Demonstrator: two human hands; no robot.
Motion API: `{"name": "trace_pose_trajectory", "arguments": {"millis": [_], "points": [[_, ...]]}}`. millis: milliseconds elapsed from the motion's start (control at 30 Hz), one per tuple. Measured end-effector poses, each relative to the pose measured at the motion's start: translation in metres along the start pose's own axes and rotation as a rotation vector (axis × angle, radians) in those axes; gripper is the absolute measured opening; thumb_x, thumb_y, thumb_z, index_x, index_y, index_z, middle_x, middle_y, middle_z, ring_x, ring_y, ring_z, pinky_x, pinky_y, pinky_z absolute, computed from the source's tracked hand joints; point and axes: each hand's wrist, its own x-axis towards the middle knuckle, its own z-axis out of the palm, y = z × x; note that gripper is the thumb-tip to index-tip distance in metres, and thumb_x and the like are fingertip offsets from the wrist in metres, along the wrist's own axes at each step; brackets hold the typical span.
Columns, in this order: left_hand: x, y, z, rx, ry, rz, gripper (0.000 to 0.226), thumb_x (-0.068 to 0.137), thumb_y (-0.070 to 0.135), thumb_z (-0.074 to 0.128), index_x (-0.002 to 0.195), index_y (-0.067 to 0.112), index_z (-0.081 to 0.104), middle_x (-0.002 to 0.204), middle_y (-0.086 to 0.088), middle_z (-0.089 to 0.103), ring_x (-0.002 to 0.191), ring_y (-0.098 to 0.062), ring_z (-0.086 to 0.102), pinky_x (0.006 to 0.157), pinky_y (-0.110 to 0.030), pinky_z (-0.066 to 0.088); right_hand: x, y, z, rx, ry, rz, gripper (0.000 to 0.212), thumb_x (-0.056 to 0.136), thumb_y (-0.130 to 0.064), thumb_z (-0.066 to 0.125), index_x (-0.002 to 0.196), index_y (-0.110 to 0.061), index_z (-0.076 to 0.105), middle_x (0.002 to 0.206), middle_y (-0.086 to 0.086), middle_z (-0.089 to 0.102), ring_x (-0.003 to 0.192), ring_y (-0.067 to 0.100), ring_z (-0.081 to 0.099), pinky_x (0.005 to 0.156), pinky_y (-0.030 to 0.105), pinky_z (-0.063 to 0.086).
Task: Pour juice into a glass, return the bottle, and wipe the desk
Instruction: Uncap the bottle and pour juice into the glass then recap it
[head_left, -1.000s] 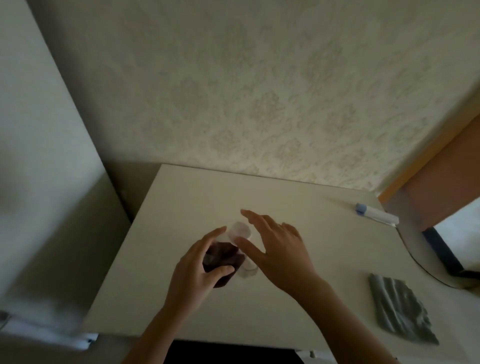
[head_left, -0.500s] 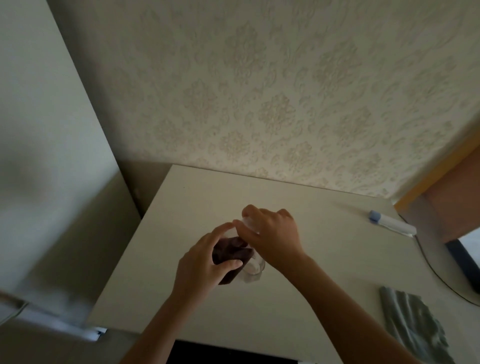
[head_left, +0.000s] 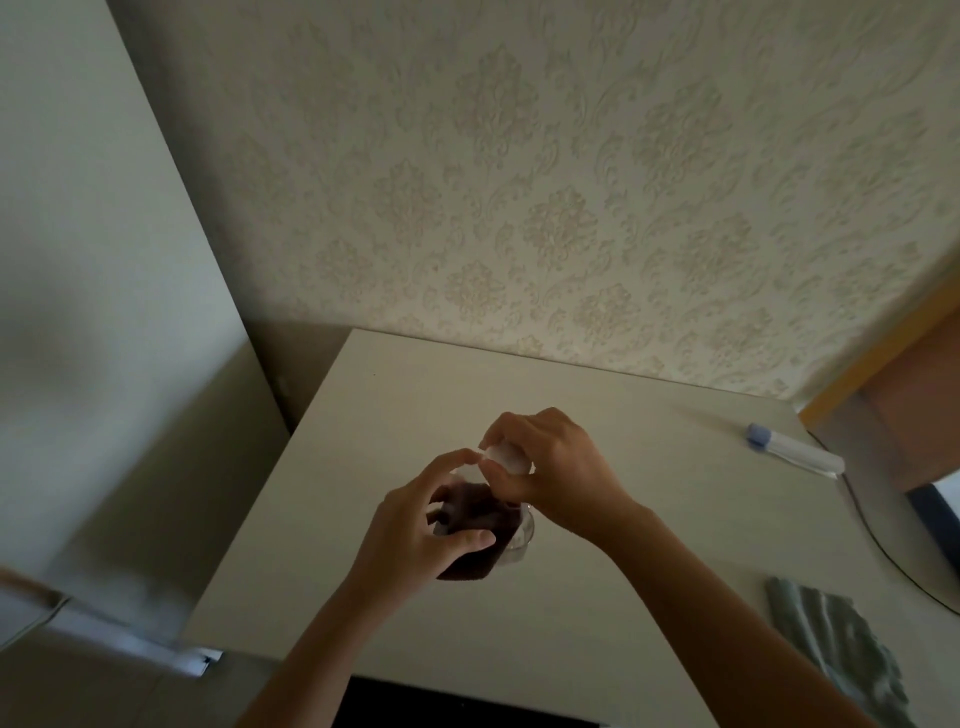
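Nearest the camera, both forearms reach up from the lower edge onto the pale desk (head_left: 597, 649). Left hand (head_left: 415, 525): fingers curled round the dark body of the juice bottle (head_left: 478, 525), thumb across its near face, index finger lifted toward the neck. Bottle stands near the desk's centre, apparently upright or slightly tilted; cannot tell which. Right hand (head_left: 550, 467): wrist arched over the top, fingers (head_left: 506, 486) pinched on the white cap (head_left: 506, 457). Judged step: unscrewing the cap before the pour. To do it well, brace the body firmly with the left hand so only the cap turns, keep the bottle vertical, and lift the cap straight off once free to avoid a spill. Just beside the bottle, on its right and partly hidden by it, a clear glass (head_left: 524, 535); contents not readable. Farther right, near the desk edge, a crumpled grey-green cloth (head_left: 831, 644), well apart from the hands. Beyond, at the far right corner, a white tube with a blue cap (head_left: 789, 449). Patterned wallpaper (head_left: 571, 208) behind.
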Motion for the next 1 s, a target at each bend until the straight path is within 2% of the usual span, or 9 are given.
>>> {"name": "trace_pose_trajectory", "arguments": {"millis": [133, 233, 333, 400, 533, 667, 800, 900, 1000], "points": [[-0.001, 0.001, -0.003, 0.010, 0.005, 0.011, 0.071, 0.062, 0.049, 0.078, 0.119, 0.059, 0.037, 0.104, 0.023, 0.064, 0.099, 0.002, 0.062, 0.084, -0.023, 0.055, 0.003, 0.011, -0.011, 0.008, -0.217, -0.111, 0.018, 0.092, -0.034, 0.054, 0.105, -0.024, 0.058, 0.089, -0.011, 0.061, 0.076, -0.002, 0.046, 0.082, 0.017, 0.037], [-0.001, 0.003, -0.004, 0.064, 0.024, 0.035, 0.071, 0.062, 0.054, 0.075, 0.121, 0.059, 0.036, 0.106, 0.019, 0.063, 0.097, 0.000, 0.062, 0.082, -0.022, 0.055, 0.001, 0.013, -0.016, -0.054, -0.261, -0.096, 0.022, 0.095, -0.042, 0.044, 0.110, -0.029, 0.054, 0.090, -0.013, 0.060, 0.075, 0.000, 0.049, 0.075, 0.018, 0.040], [-0.001, 0.006, -0.002, 0.106, 0.054, 0.058, 0.071, 0.061, 0.052, 0.077, 0.118, 0.062, 0.036, 0.104, 0.021, 0.063, 0.095, 0.000, 0.062, 0.080, -0.024, 0.056, 0.004, 0.005, -0.012, -0.196, -0.222, 0.062, 0.043, 0.088, -0.061, 0.029, 0.107, -0.029, 0.050, 0.086, -0.012, 0.066, 0.065, 0.004, 0.057, 0.063, 0.028, 0.048], [-0.001, 0.007, 0.000, 0.127, 0.071, 0.064, 0.070, 0.061, 0.056, 0.074, 0.116, 0.064, 0.033, 0.103, 0.018, 0.065, 0.093, -0.002, 0.063, 0.079, -0.023, 0.056, 0.007, 0.001, -0.004, -0.308, -0.228, 0.161, 0.056, 0.083, -0.067, 0.015, 0.103, -0.025, 0.045, 0.079, -0.009, 0.063, 0.053, 0.006, 0.053, 0.052, 0.025, 0.041], [-0.001, 0.009, -0.002, 0.123, 0.081, 0.067, 0.068, 0.061, 0.060, 0.071, 0.118, 0.064, 0.033, 0.100, 0.024, 0.064, 0.092, 0.001, 0.062, 0.077, -0.016, 0.054, 0.004, -0.003, -0.001, -0.162, -0.150, 0.175, 0.037, 0.089, -0.055, 0.028, 0.093, -0.021, 0.043, 0.056, -0.009, 0.050, 0.045, 0.007, 0.047, 0.044, 0.018, 0.032], [-0.002, 0.009, -0.006, 0.129, 0.065, 0.073, 0.069, 0.062, 0.049, 0.077, 0.118, 0.060, 0.039, 0.097, 0.035, 0.057, 0.091, 0.005, 0.061, 0.075, -0.016, 0.054, 0.000, 0.002, -0.012, -0.029, -0.214, 0.018, 0.033, 0.093, -0.049, 0.037, 0.099, -0.019, 0.050, 0.071, -0.008, 0.059, 0.058, 0.009, 0.050, 0.058, 0.015, 0.038], [-0.006, 0.004, -0.006, 0.090, 0.044, 0.046, 0.071, 0.061, 0.049, 0.079, 0.117, 0.062, 0.038, 0.098, 0.028, 0.061, 0.093, 0.004, 0.062, 0.076, -0.013, 0.053, -0.001, 0.006, -0.019, 0.021, -0.389, -0.002, 0.024, 0.097, -0.043, 0.038, 0.112, -0.028, 0.049, 0.103, -0.012, 0.055, 0.088, 0.001, 0.044, 0.082, 0.011, 0.031], [-0.007, 0.000, -0.006, 0.081, 0.031, 0.038, 0.070, 0.061, 0.049, 0.079, 0.116, 0.063, 0.037, 0.098, 0.025, 0.062, 0.092, 0.002, 0.063, 0.077, -0.013, 0.053, 0.000, 0.005, -0.021, 0.057, -0.450, 0.000, 0.020, 0.098, -0.034, 0.041, 0.116, -0.029, 0.049, 0.104, -0.005, 0.048, 0.090, 0.008, 0.046, 0.083, 0.021, 0.041], [-0.009, -0.006, -0.007, 0.056, 0.024, 0.018, 0.072, 0.061, 0.043, 0.082, 0.114, 0.065, 0.038, 0.099, 0.020, 0.065, 0.093, 0.000, 0.064, 0.077, -0.018, 0.056, 0.001, 0.002, -0.023, 0.084, -0.455, 0.016, 0.022, 0.094, -0.021, 0.050, 0.114, -0.029, 0.055, 0.107, -0.005, 0.047, 0.091, 0.009, 0.050, 0.081, 0.029, 0.050]]}}
